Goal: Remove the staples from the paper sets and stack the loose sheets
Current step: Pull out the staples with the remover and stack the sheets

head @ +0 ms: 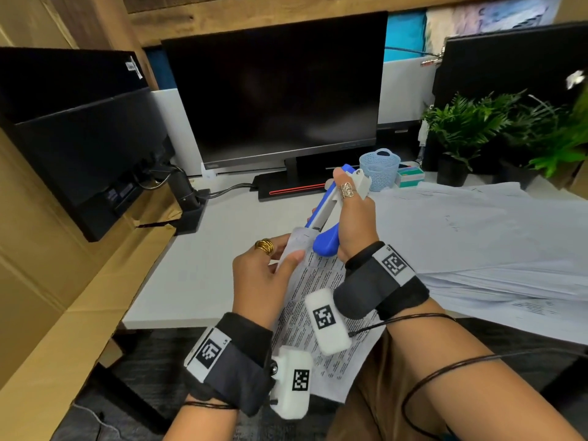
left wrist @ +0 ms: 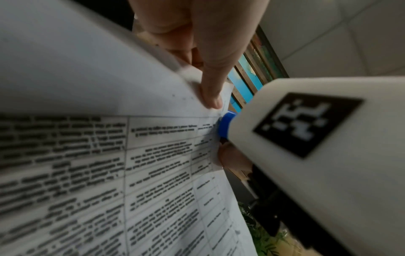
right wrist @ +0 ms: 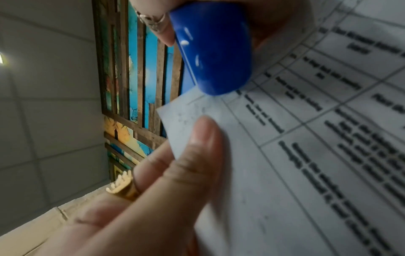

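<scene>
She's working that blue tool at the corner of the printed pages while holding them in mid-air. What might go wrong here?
The corner could tear: the left hand pinches the printed paper set right beside the blue and white staple remover, with nothing supporting the pages. The left thumb sits close to the tool's tip and might get nicked. A freed staple could drop out of sight.

Office desk (head: 203,249), dark monitors (head: 273,90), paper stacks (head: 477,237), potted plant (head: 461,128)

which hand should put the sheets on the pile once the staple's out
Left. The left hand already pinches the paper set at its corner, while the right hand grips the staple remover. The pile lies on the right, so it must reach across.
</scene>
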